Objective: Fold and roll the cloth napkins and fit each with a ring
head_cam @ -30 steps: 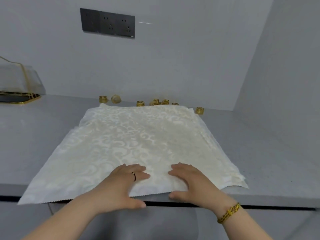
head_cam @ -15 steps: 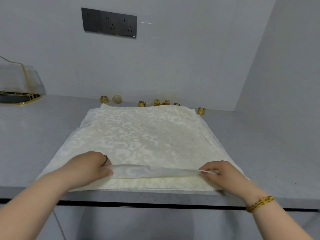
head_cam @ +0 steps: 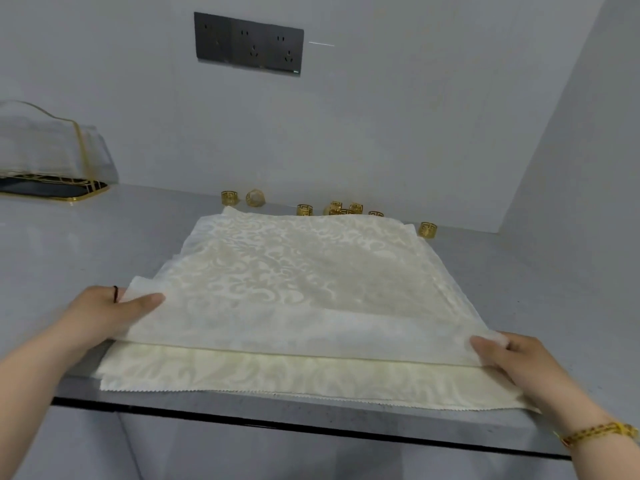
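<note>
Two hands are seen at the near corners of a cream, patterned top napkin, which is spread across the middle of the grey counter. The left near corner is grasped by the left hand, with the thumb laid over the cloth and the fingers tucked beneath it. The right near corner is pinched by the right hand, its fingers curled round the edge. The near edge of this napkin is held raised off the layer beneath, and a paler band is seen along that edge. A lower napkin is left flat under it, its zigzag-cut hem lying just short of the front edge of the counter. Whether more cloths are stacked below cannot be told.

Several gold rings are scattered along the back of the counter, just beyond the far edge of the cloth and close to the wall; one ring is set apart at the far right corner. A dark socket panel is mounted on the wall above. At the far left, a clear cover with gold trim is stood on a dark tray. A gold bracelet is worn on the right wrist.
</note>
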